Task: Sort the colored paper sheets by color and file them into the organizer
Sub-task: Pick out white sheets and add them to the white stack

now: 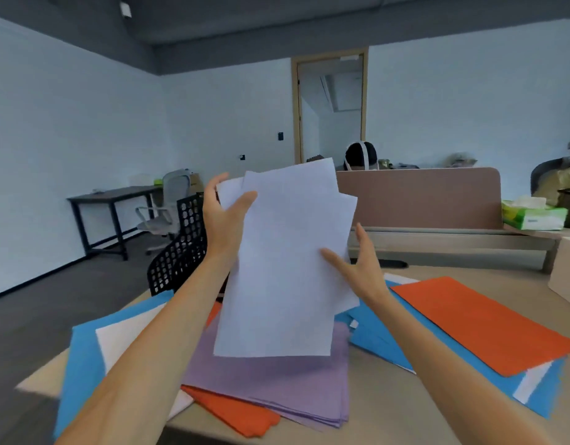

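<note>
I hold a fanned bundle of white sheets point(287, 258) upright above the desk. My left hand point(224, 216) grips its upper left edge, thumb in front and fingers behind. With straight fingers, my right hand point(357, 268) touches the bundle's right edge. Below lie a purple stack point(277, 390), orange sheets point(476, 319), blue sheets point(84, 364) and more white ones point(123, 342). The black perforated organizer point(181, 248) stands at the desk's far left, partly hidden by my left arm and the bundle.
A beige desk point(389, 409) carries the papers. Behind it runs a brown divider point(418, 197), with a person seated beyond. A tissue box point(534, 215) and a cardboard box point(569, 274) sit at the right. A dark table point(113, 200) and office chair point(165, 213) stand at left.
</note>
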A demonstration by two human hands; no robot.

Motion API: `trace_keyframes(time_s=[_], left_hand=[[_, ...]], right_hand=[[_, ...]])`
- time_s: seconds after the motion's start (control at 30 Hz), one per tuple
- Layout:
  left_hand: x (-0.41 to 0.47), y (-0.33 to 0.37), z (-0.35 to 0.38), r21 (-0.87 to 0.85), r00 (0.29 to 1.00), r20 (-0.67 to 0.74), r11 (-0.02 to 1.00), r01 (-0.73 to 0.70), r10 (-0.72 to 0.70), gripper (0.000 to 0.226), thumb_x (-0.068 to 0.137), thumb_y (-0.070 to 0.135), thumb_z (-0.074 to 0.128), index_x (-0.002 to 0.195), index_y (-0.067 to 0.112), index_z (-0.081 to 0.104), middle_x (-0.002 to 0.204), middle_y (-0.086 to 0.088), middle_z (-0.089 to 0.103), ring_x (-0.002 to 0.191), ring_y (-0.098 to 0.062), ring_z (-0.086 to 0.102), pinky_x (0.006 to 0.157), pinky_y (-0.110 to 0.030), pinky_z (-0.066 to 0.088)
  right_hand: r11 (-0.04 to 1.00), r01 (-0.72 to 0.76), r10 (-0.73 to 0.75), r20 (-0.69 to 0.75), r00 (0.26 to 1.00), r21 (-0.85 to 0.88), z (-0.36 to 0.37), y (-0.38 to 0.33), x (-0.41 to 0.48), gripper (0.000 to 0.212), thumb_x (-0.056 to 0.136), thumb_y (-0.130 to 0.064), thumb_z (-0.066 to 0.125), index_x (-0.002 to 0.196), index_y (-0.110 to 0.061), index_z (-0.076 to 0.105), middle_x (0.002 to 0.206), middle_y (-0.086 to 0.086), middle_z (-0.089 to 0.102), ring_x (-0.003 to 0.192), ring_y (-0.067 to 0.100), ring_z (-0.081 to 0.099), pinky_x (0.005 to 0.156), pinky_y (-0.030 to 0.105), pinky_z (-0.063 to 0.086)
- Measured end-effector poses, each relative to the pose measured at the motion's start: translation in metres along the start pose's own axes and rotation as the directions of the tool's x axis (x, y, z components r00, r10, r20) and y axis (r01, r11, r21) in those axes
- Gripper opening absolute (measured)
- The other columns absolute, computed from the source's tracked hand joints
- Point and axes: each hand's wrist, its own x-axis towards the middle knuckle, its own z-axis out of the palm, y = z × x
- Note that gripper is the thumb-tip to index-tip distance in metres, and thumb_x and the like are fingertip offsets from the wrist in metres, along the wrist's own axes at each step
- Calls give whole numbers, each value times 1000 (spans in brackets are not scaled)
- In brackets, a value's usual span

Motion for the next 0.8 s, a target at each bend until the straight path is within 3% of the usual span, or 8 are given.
trace_keyframes(time_s=[0.1, 0.23, 0.33, 0.43, 0.5, 0.57, 0.67, 0.8], left_hand=[[9, 9, -26, -17, 996, -90, 1000, 13, -15, 50, 81, 20, 76, 124, 25, 50, 118, 6, 58, 103, -7, 59, 83, -21, 52], [13, 6, -52, -67, 985, -161, 996, 55, -66, 48, 85, 30, 72, 126, 23, 47, 114, 6, 61, 101, -11, 64, 84, -29, 55], [5, -23, -73, 1, 985, -86, 988, 152, -151, 49, 90, 39, 65, 130, 20, 44, 119, 4, 62, 107, -14, 64, 92, -39, 54], [-13, -52, -88, 135, 971, -34, 962, 237, -235, 46, 93, 43, 57, 131, 21, 42, 124, 4, 58, 113, -14, 59, 102, -46, 47], [-12, -52, -87, 193, 980, -25, 961, 196, -195, 46, 96, 43, 53, 134, 20, 40, 128, 6, 54, 116, -12, 54, 105, -42, 43], [-7, -43, -82, 210, 986, -19, 964, 163, -163, 49, 97, 43, 51, 138, 19, 37, 128, 12, 49, 116, -7, 49, 102, -31, 38], [-14, -55, -85, 167, 980, -75, 966, 195, -185, 40, 96, 42, 54, 128, 21, 44, 116, 13, 57, 109, -8, 56, 93, -30, 43], [-53, -97, -99, 253, 908, -105, 872, 420, -406, 37, 96, 48, 49, 121, 22, 46, 114, -1, 60, 105, -22, 56, 84, -34, 41]], right_hand=[[984, -38, 20, 103, 994, 173, 31, -24, -5, 49, 77, -43, 78, 118, -30, 53, 114, -19, 63, 102, 3, 62, 84, 24, 51], [940, -9, -23, 92, 995, 340, 67, -31, -15, 7, 90, -19, 68, 89, -12, 65, 82, -9, 69, 70, 4, 65, 56, 14, 48], [927, -9, -6, 39, 999, 374, 84, -27, -21, 7, 94, -17, 62, 88, -15, 63, 81, -8, 67, 63, -5, 61, 56, 14, 48], [943, -21, 10, 35, 999, 333, 101, -18, -26, 13, 96, -23, 58, 91, -13, 63, 86, -3, 66, 74, 9, 60, 63, 23, 51], [920, -24, 27, -2, 1000, 392, 106, -28, -24, 11, 97, -24, 57, 92, -18, 64, 86, -8, 67, 76, 10, 61, 64, 19, 52], [895, 0, 9, -17, 1000, 446, 108, -41, -21, 9, 96, -27, 58, 101, -23, 65, 93, -14, 71, 80, 3, 67, 66, 14, 53], [888, -55, 45, 32, 998, 457, 112, -35, -30, 12, 90, -31, 67, 100, -24, 67, 93, -12, 73, 81, 3, 69, 65, 17, 54], [891, -177, 137, 124, 983, 419, 118, -5, -60, 15, 82, -24, 76, 95, -20, 70, 90, -3, 75, 82, 13, 70, 66, 23, 55]])
